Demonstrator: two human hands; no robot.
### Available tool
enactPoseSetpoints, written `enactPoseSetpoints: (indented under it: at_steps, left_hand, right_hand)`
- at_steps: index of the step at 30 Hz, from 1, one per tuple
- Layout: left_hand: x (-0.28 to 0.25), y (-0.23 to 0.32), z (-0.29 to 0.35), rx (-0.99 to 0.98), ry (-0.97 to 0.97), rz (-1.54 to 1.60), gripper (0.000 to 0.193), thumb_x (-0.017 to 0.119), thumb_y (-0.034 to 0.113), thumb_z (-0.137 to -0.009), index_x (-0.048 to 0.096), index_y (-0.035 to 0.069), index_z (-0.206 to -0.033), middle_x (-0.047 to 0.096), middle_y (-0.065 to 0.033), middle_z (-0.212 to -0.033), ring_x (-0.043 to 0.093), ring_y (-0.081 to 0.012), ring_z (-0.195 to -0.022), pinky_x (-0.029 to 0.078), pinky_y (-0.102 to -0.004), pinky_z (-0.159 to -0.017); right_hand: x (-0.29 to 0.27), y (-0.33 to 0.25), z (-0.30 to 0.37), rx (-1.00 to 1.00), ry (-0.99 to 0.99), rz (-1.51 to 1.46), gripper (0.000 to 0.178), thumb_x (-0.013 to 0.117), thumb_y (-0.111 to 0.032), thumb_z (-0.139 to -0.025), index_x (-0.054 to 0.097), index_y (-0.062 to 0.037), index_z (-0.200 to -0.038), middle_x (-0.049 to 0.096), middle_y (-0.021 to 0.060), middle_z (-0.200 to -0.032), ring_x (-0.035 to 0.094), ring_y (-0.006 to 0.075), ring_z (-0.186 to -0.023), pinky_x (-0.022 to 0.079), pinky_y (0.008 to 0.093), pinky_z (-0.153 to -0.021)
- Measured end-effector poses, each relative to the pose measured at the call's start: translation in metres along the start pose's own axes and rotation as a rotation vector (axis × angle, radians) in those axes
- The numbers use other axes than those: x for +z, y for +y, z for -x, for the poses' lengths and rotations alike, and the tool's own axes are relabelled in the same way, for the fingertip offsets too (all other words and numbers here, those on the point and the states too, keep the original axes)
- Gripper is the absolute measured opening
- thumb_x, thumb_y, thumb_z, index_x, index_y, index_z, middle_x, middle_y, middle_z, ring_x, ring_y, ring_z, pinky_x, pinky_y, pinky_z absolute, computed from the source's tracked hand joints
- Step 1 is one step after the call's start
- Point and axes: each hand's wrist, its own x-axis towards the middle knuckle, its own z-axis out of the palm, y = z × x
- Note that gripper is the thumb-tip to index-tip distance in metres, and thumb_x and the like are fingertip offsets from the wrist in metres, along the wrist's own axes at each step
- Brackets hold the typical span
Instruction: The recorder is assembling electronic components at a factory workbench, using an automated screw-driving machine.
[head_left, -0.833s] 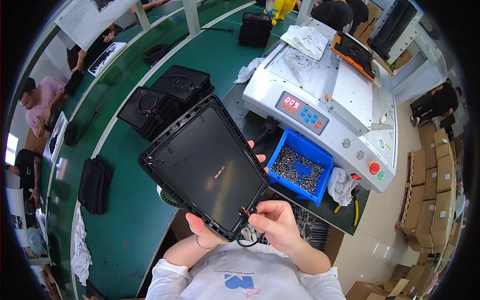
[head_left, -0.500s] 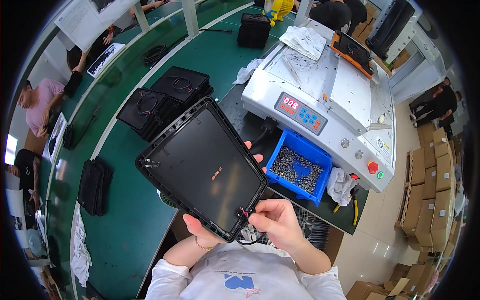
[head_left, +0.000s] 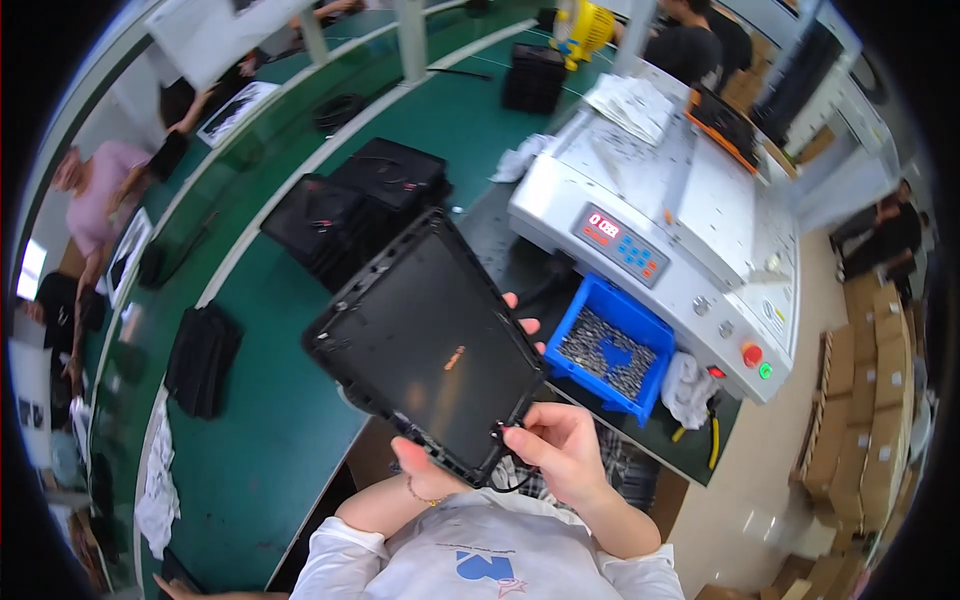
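Black cover point(head_left: 425, 345) rests in your hands, above the near edge of the green surface point(head_left: 270, 450), left of the blue bin point(head_left: 603, 398). Your left hand point(head_left: 427, 474) grips its two long sides between thumb and fingers; your right hand point(head_left: 562, 452) pinches the cable point(head_left: 516, 488) at the near right corner, blur hiding the exact contact. Tugging hard there could strain the cable's joint; a lax left grip could let the cover twist or drop. Its hollow side faces up at you; the long axis slants from far left to near right.
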Motion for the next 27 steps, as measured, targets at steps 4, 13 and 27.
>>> enactPoseSetpoints:
  at_steps: [4,13,27]
  left_hand:
    - [-0.013,0.025,0.016,0.12,0.067,0.144,0.106,0.041,0.078,-0.073,0.013,0.005,-0.144,0.023,-0.0224,-0.144,0.033,-0.0363,-0.129,0.034,-0.0474,-0.104]
    - [-0.121,0.104,0.176,0.512,1.282,0.052,0.065,0.039,0.065,-0.086,0.05,0.013,-0.123,0.055,-0.0029,-0.117,0.054,-0.0169,-0.101,0.043,-0.0374,-0.086]
    - [-0.211,0.185,0.31,0.466,1.817,-0.357,0.035,0.056,0.022,-0.09,0.05,-0.005,-0.112,0.059,-0.0169,-0.098,0.057,-0.0251,-0.082,0.05,-0.0314,-0.071]
  right_hand:
    - [0.007,0.001,-0.006,-0.053,-0.264,-0.05,0.031,0.065,-0.013,-0.083,0.056,0.0066,-0.105,0.056,0.0108,-0.103,0.058,0.0138,-0.084,0.047,0.0243,-0.071]
    - [0.012,0.007,-0.005,-0.21,-0.253,0.081,0.043,0.07,-0.029,-0.079,0.056,0.0066,-0.098,0.055,0.0125,-0.098,0.055,0.0182,-0.083,0.045,0.0284,-0.074]
    - [0.011,0.022,-0.01,-0.124,-0.227,0.07,0.01,0.064,-0.005,-0.081,0.059,0.0029,-0.082,0.058,0.0104,-0.084,0.054,0.016,-0.074,0.041,0.0257,-0.064]
